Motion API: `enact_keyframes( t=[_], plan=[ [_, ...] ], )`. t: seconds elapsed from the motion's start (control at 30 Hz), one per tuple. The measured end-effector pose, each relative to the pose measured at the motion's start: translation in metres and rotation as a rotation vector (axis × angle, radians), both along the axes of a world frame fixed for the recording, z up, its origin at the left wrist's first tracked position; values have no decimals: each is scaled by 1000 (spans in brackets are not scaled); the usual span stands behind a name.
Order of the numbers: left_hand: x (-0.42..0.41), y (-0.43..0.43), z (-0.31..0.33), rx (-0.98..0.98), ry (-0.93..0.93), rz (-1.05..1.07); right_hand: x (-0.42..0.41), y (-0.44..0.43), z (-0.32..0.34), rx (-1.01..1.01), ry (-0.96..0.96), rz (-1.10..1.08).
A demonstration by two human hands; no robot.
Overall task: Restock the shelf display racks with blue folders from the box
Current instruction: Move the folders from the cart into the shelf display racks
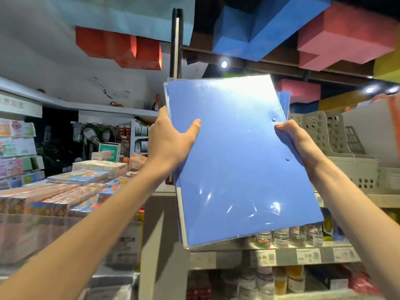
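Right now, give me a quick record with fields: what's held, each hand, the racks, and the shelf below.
held: stack of blue folders in glossy clear wrap, raised and tilted
left hand: grips the stack's left edge, thumb on the front
right hand: grips the stack's right edge
racks: grey, perforated, to the right of the stack, behind the right hand
shelf below: bottles above price tags
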State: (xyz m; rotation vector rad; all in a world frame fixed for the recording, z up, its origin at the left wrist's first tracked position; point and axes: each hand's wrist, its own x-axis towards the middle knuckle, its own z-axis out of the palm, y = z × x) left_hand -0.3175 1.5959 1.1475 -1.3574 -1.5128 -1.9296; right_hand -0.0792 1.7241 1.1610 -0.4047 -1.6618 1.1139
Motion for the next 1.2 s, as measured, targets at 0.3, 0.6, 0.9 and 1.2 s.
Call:
enact_keyframes(
  t=[0.3,0.6,0.9,1.2],
  plan=[
    [128,106,7,-114,272,223,82,88,27,207,160,-108],
    [213,153,54,-85,39,-152,81,112,44,498,229,22],
    [219,143,67,-26,-129,-329,82,104,45,497,206,427],
    [214,142,75,-1,-215,-449,78,106,45,474,173,564]
  ],
)
